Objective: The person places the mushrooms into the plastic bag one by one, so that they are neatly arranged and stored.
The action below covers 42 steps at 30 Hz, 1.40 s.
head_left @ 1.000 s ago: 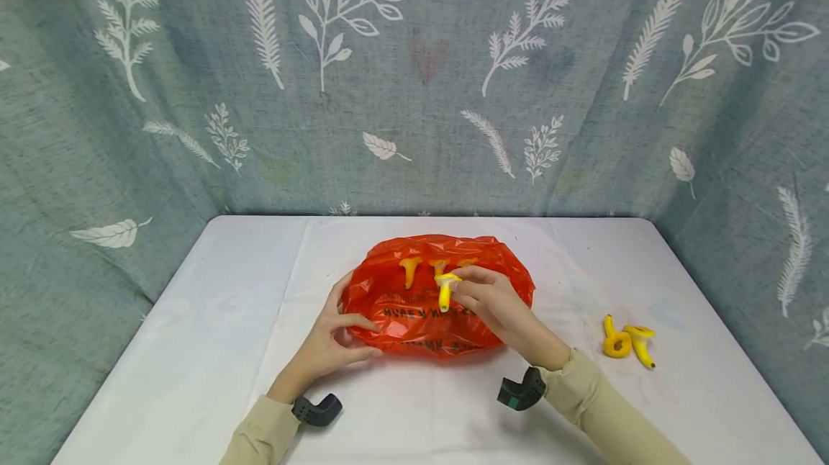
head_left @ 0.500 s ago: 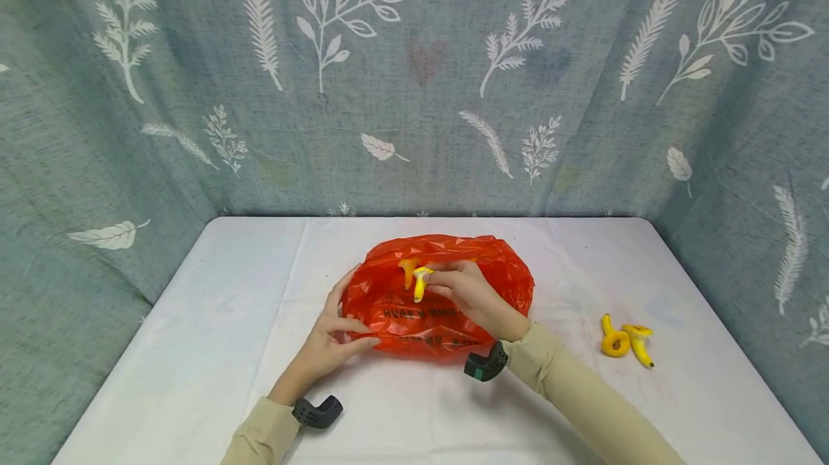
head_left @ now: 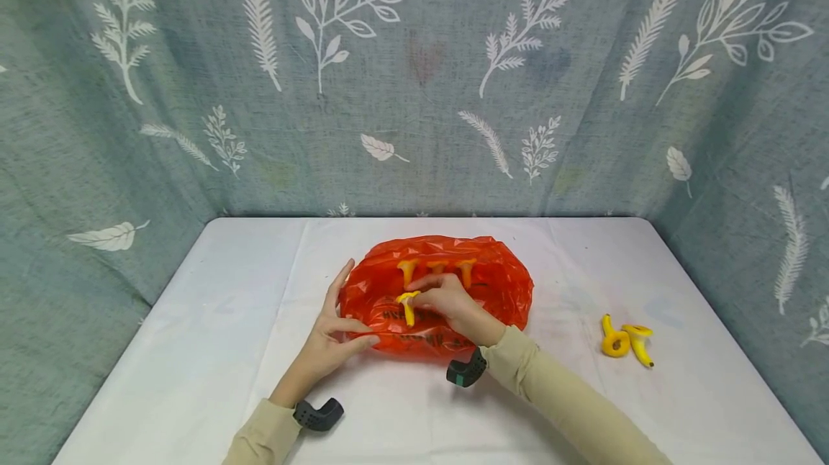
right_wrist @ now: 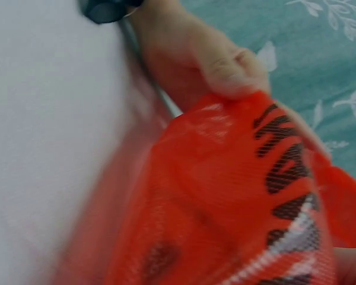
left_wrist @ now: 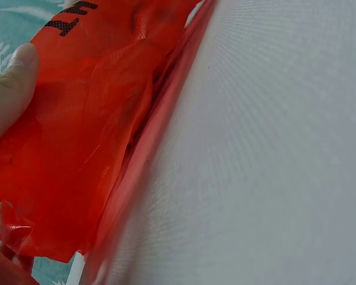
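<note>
A red plastic bag (head_left: 501, 292) with dark lettering lies with its mouth held wide. My left hand (head_left: 327, 342) grips its left rim; the thumb (left_wrist: 15, 86) lies on the bag's outside in the left wrist view. The right wrist view shows that same left hand (right_wrist: 207, 59) pinching the film. Within the mouth, my right hand (head_left: 456, 307) pinches a yellow chanterelle-like mushroom (head_left: 409, 310) by its cap, stem pointing down. Further back in the bag are a left mushroom (head_left: 406, 271), a partly covered middle one (head_left: 437, 265) and a right one (head_left: 466, 272).
Two more yellow mushrooms, one with its cap turned forward (head_left: 614, 339) and one tilted (head_left: 640, 345), lie on the white table (head_left: 648, 422) to the right. A grey-green leaf-patterned curtain (head_left: 324, 163) stands behind and along the sides.
My right hand has moved left and then down into the bag's mouth with the mushroom. The mushrooms at the back show again. My left hand stays at the rim.
</note>
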Each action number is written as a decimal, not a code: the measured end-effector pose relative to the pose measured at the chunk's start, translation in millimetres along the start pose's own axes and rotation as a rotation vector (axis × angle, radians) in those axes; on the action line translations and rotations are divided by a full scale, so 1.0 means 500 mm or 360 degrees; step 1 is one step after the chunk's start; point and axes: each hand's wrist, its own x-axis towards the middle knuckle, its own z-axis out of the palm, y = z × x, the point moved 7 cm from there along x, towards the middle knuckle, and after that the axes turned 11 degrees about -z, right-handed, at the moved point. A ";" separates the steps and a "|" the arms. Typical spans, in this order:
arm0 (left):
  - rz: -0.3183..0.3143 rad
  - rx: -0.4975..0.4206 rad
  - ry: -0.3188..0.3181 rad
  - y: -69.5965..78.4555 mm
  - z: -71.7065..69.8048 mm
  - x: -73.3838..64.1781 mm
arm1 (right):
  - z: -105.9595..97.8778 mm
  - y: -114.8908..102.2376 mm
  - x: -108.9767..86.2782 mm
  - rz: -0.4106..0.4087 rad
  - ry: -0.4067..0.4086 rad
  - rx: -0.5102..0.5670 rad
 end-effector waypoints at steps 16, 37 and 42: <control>0.0001 0.0132 0.0102 0.021 0.006 -0.002 | 0.012 0.005 0.006 -0.0188 -0.0020 -0.0523; 0.0029 0.0003 0.0056 0.008 0.005 -0.005 | 0.019 -0.018 -0.004 -0.0345 -0.0117 -0.0691; 0.0083 -0.0037 -0.0016 0.013 0.010 -0.004 | 0.019 -0.019 -0.005 -0.0375 -0.0110 -0.0732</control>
